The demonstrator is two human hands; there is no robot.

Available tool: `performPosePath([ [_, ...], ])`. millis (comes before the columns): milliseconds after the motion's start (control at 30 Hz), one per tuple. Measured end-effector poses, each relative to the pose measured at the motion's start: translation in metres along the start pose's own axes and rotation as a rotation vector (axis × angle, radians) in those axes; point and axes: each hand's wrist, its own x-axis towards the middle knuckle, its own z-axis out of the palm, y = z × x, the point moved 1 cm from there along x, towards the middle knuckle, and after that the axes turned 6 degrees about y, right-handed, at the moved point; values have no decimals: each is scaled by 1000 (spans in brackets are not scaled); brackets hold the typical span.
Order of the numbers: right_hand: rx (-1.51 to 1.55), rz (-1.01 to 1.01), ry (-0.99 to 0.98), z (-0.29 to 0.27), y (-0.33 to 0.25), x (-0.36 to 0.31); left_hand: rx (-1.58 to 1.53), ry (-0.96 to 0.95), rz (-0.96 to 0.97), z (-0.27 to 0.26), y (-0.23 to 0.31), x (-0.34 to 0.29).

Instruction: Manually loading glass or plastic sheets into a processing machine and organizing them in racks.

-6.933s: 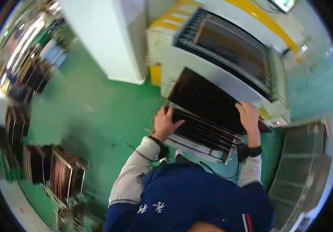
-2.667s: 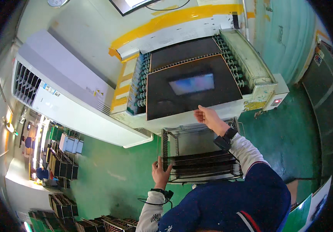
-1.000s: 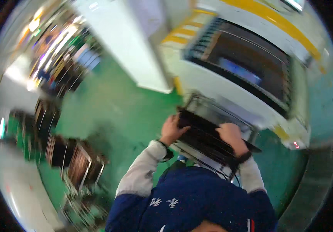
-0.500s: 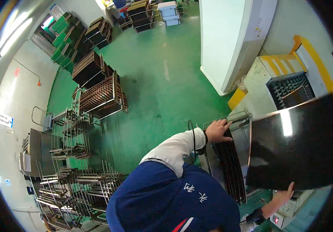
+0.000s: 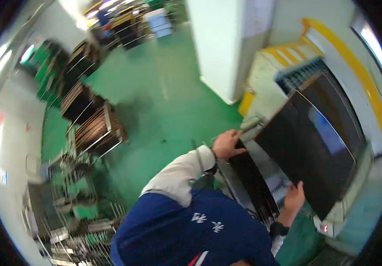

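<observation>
With my right hand I grip the lower-left edge of a large, thin dark panel. The panel lies turned at a slant in front of me, its face glossy with a pale reflection. My left hand is on the upper corner of a wire rack, thumb and fingers closed over its end. Several dark panels stand close together in that rack, between my two arms. Motion blur hides exactly what my fingertips touch.
Behind the held panel, another dark sheet lies by a machine with rollers and yellow tape. A white pillar stands ahead. Loaded racks and bare metal racks line the left of the green floor.
My right hand has moved left with the dark panel, which has turned clockwise. More of the sheet behind it shows. My left hand stays at the rack's corner while the whole view has swung.
</observation>
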Motion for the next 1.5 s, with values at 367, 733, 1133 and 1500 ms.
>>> performPosePath([
  [367,164,40,-119,38,31,-9,189,51,4,17,-3,1],
  [733,104,131,-132,37,39,1,218,63,46,22,-5,2],
  [1133,148,138,-129,46,34,8,221,45,32,21,-2,2],
  [1500,190,122,-162,56,20,14,231,102,98,26,-6,1],
])
